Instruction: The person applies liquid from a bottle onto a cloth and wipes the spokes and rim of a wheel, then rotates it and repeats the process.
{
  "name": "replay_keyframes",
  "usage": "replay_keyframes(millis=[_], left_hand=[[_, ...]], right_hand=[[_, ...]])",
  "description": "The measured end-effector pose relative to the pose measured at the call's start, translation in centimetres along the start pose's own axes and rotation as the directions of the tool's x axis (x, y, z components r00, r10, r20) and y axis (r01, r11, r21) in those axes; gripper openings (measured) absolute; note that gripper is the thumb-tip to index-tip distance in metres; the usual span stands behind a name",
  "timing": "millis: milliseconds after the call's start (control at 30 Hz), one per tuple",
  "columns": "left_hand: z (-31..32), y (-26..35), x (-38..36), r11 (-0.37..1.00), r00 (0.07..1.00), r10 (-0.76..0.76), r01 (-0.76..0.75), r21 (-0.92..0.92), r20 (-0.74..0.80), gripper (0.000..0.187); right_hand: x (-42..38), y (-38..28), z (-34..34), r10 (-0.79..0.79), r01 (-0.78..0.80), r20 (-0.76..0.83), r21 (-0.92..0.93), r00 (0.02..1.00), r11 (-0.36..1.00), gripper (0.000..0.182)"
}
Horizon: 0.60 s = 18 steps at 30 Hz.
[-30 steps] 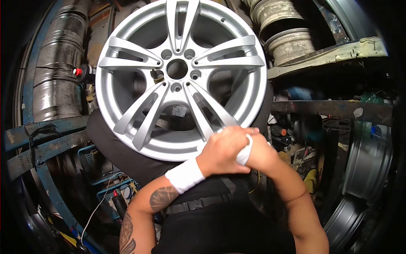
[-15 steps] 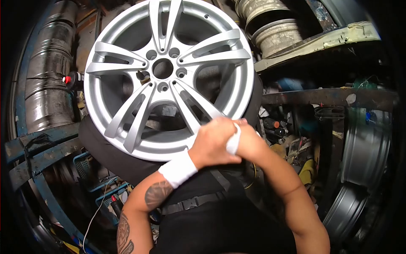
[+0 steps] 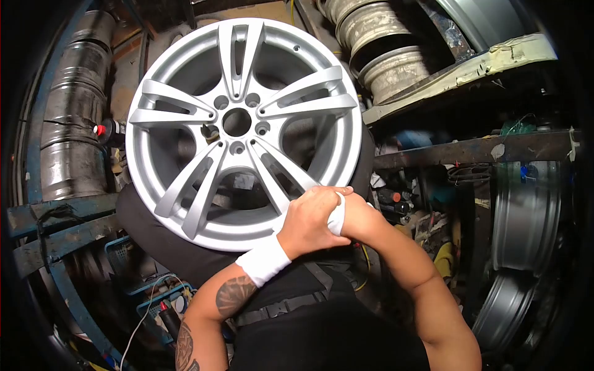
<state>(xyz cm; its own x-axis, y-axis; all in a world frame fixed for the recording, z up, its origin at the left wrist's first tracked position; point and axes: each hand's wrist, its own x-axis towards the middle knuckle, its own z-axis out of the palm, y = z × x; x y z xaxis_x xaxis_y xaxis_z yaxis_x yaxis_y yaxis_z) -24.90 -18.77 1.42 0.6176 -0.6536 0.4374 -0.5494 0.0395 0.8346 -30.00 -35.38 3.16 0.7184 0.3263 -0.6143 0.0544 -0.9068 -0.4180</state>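
A silver alloy wheel rim [image 3: 146,181] with paired spokes lies face up across my lap. At its lower right edge, my left hand [image 3: 309,219] is closed around the white wristband [image 3: 336,217] on my right wrist. Another white wristband [image 3: 265,263] sits on my left wrist. Most of my right hand [image 3: 354,210] is covered by the left one, and its fingers are hidden. In one bolt hole, left of the centre bore, there is a small dark piece [image 3: 210,131].
Metal cylinders [image 3: 74,133] are stacked at left beside a bottle with a red cap [image 3: 110,131]. Worn rims [image 3: 396,68] sit at upper right, above a metal rail [image 3: 476,148]. More rims [image 3: 526,229] stand at far right. A blue basket [image 3: 127,263] is low on the left.
The wheel sits slightly lower in view as the camera view shifts. My left hand stays wrapped at the right wrist, both hands a little lower in the picture.
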Motion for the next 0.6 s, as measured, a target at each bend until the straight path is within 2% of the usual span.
replay_keyframes(millis=[67, 133, 233, 300, 367, 433, 500, 533, 600], left_hand=[[0.3, 0.0, -0.1, 0.999, 0.999, 0.037, -0.037, -0.021, -0.008, 0.066], [0.0, 2.1, -0.5, 0.996, 0.997, 0.072, -0.074, -0.049, -0.034, 0.066], [0.1, 0.4, 0.0, 1.000, 1.000, 0.007, -0.007, -0.004, -0.007, 0.066], [0.2, 0.1, -0.1, 0.999, 0.999, 0.030, -0.030, -0.012, 0.010, 0.066], [-0.1, 1.9, -0.6, 0.998, 0.999, 0.052, -0.052, -0.033, 0.006, 0.066], [0.0, 1.1, -0.3, 0.997, 0.998, 0.057, -0.058, -0.051, -0.016, 0.067], [0.2, -0.9, 0.0, 1.000, 1.000, 0.021, -0.022, -0.015, -0.019, 0.066], [0.3, -0.1, -0.4, 1.000, 1.000, -0.011, 0.011, -0.022, 0.003, 0.065], [0.1, 1.2, -0.8, 0.997, 0.999, 0.031, -0.033, -0.069, -0.016, 0.067]], right_hand=[[0.4, -0.4, -0.3, -0.012, 0.009, -0.046, -0.056, 0.999, 0.998, 0.035], [-2.4, -1.9, 0.8, -0.182, 0.175, -0.298, -0.049, 0.937, 0.983, 0.034], [-0.5, 0.4, 1.6, -0.138, 0.178, -0.300, 0.108, 0.944, 0.978, 0.033], [0.0, -0.5, 0.1, -0.016, 0.015, -0.055, -0.017, 0.998, 1.000, 0.029], [-1.6, -1.6, 1.2, -0.146, 0.121, -0.285, -0.105, 0.947, 0.987, 0.026], [-1.6, -2.5, 0.4, -0.136, 0.118, -0.266, -0.081, 0.954, 0.990, 0.026], [0.6, -2.5, -2.7, 0.003, -0.002, -0.011, 0.033, 1.000, 0.999, 0.029], [0.4, -0.3, 1.6, -0.079, 0.077, -0.214, -0.019, 0.974, 0.997, 0.031], [-0.9, -1.4, 2.7, -0.140, 0.143, -0.479, -0.029, 0.867, 0.989, 0.031]])
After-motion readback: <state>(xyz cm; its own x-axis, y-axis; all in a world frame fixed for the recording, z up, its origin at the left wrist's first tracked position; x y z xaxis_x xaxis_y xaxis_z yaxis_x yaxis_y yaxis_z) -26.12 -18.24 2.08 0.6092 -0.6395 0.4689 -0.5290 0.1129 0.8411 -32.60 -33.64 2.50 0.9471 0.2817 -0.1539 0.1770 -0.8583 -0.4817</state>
